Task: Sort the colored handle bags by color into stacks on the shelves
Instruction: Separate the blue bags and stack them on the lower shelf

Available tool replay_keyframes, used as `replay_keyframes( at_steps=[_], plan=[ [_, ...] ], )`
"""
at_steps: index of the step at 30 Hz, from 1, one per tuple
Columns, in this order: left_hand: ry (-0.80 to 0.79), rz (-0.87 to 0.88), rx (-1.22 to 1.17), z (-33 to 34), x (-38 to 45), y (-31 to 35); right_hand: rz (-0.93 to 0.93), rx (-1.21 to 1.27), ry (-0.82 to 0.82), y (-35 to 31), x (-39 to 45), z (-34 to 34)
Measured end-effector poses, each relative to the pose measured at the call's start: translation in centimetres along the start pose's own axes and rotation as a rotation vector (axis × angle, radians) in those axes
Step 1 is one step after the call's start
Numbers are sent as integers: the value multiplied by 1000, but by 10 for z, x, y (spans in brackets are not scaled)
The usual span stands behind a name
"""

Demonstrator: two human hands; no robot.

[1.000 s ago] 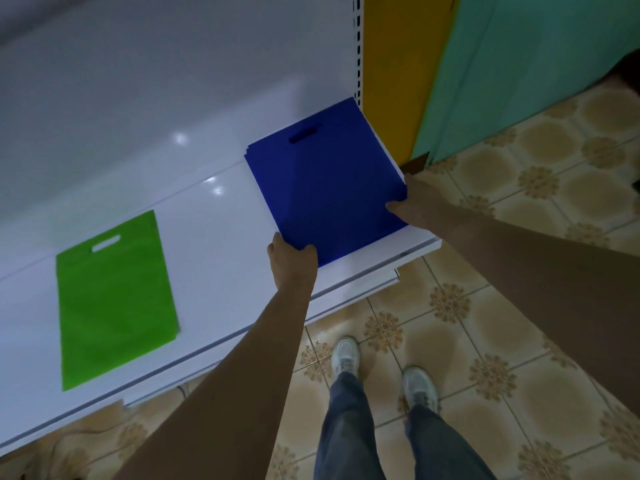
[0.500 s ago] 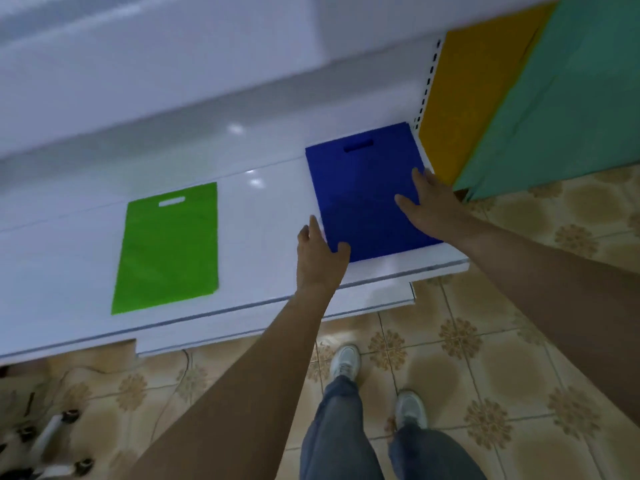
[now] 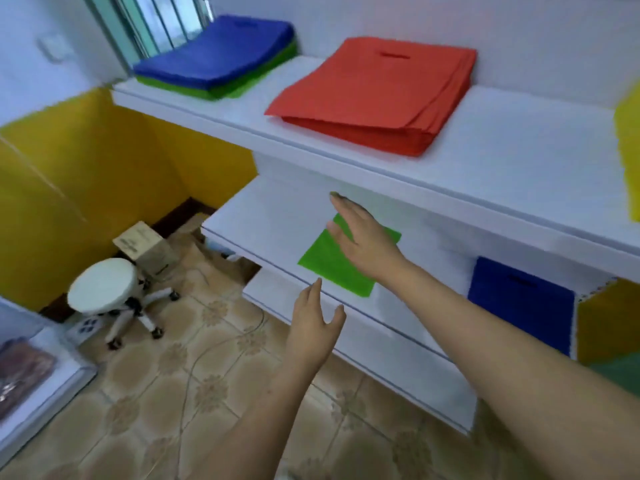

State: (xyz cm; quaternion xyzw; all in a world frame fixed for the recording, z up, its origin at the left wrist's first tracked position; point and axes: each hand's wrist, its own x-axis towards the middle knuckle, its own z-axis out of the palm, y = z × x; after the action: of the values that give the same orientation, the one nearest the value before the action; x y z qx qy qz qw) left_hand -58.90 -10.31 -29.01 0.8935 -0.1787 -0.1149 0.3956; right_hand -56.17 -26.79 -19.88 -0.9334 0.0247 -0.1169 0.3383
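A single green bag lies on the white middle shelf. Further right on that shelf sits a dark blue bag stack. On the top shelf rests a thick red bag stack, and at its far left a mixed pile with blue bags over green ones. A yellow bag edge shows at the right border. My right hand hovers over the green bag with fingers spread, holding nothing. My left hand is raised, empty and with straight fingers, in front of the shelf edge.
A white rolling stool stands on the tiled floor at left, with a cardboard box behind it. Yellow wall panels fill the left. A lower shelf juts out below the middle one. A glass-topped counter corner is at bottom left.
Both hands have left the blue stack and moved left; my right hand is now above the green bag. The view has lifted and swung, so the top shelf and its stacks are visible.
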Motion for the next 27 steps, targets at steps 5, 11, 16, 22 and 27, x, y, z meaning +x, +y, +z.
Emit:
replay_keyframes(
  at_steps=[5,11,16,22,27],
  plan=[
    [171,37,-23,-119,31,-27,-250,-38,44,-116,76,22],
    [352,123,-8,-227,86,-56,-310,-123,327,-171,176,28],
    [416,180,28,-293,144,-47,-47,-115,390,-173,250,17],
    [491,261,27,-352,264,-17,207,-204,381,-151,363,-3],
    [452,238,88,-382,361,-5,414,-350,179,-120,454,-16]
  ],
)
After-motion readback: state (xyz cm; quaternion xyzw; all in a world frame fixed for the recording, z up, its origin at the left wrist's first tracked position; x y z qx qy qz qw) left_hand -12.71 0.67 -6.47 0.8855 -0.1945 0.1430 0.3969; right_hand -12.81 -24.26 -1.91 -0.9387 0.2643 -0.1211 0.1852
